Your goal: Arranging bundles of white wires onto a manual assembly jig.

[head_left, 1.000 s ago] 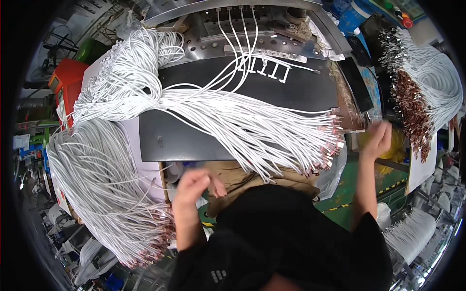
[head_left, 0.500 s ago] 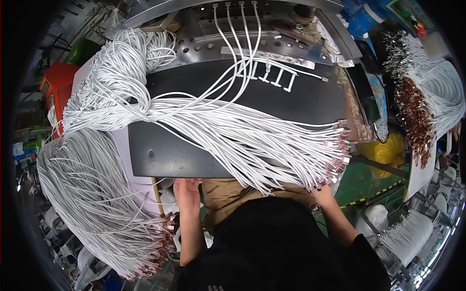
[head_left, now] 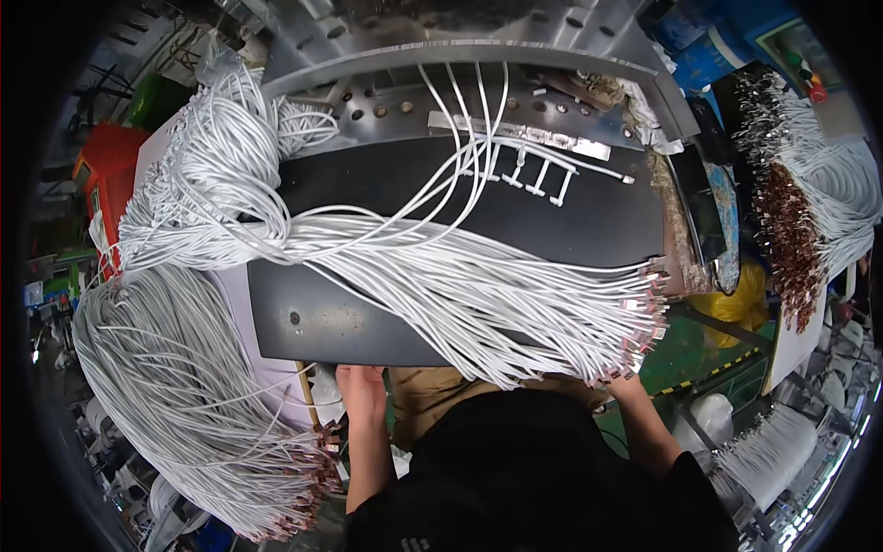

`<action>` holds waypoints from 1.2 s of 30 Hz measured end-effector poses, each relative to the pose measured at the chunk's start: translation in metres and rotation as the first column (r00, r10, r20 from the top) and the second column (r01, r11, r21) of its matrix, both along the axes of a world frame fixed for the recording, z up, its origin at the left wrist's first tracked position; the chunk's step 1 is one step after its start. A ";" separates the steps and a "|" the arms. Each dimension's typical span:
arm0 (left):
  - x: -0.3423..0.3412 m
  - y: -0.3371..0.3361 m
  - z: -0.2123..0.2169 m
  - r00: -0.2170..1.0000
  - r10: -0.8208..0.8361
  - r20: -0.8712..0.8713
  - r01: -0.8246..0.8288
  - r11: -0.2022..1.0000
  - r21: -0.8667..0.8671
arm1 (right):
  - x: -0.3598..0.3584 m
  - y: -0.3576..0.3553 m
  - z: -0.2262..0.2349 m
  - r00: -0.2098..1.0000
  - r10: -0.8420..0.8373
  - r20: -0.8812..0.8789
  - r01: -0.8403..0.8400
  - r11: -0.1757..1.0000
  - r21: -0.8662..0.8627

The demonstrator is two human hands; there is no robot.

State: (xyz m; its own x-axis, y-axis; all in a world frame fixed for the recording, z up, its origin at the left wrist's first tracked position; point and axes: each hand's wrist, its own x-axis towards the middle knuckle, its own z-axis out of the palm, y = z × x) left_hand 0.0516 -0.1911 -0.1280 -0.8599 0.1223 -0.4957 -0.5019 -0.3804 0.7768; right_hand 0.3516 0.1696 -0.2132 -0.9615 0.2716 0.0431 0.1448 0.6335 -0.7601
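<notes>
My left hand (head_left: pixel 364 397) is at the front edge of the black tabletop (head_left: pixel 308 322), its fingertips tucked out of sight beneath it. My right hand (head_left: pixel 629 390) is just below the connector ends of a large bundle of white cables (head_left: pixel 460 294), its fingers mostly hidden there. The bundle lies across the tabletop, copper and pinkish metal connectors (head_left: pixel 648 317) at its right end. Several single cables (head_left: pixel 483 97) rise from it to a metal machine, their far ends behind a curved metal plate (head_left: pixel 478 53). White moulded plastic pieces on a runner (head_left: pixel 538 175) lie nearby.
Coiled white cable (head_left: pixel 225 138) piles up at the back left. Another cable bundle (head_left: pixel 175 368) hangs at the left, beside a red-orange box (head_left: pixel 103 175). More cables with metal ends (head_left: pixel 791 202) stand at the right, with a yellow bag (head_left: pixel 736 299) below.
The metal plate of the machine now sits lower and hides the cable ends seen before. The whole view has shifted, so the table appears lower. Both hands stay in about the same places.
</notes>
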 end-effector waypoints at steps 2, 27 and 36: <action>0.000 -0.005 -0.009 0.999 -0.043 0.007 0.043 0.999 0.007 | -0.015 -0.003 0.017 0.999 -0.050 -0.004 0.050 0.997 -0.051; -0.029 0.185 0.148 -0.217 -0.836 -0.504 -0.076 0.529 -0.845 | -0.276 0.028 0.241 0.916 0.215 -0.338 -0.108 0.945 0.307; -0.129 0.117 0.145 -0.174 -0.983 -0.054 -0.402 0.121 -0.907 | -0.129 0.066 0.203 0.557 -0.693 -0.458 0.540 0.721 -0.435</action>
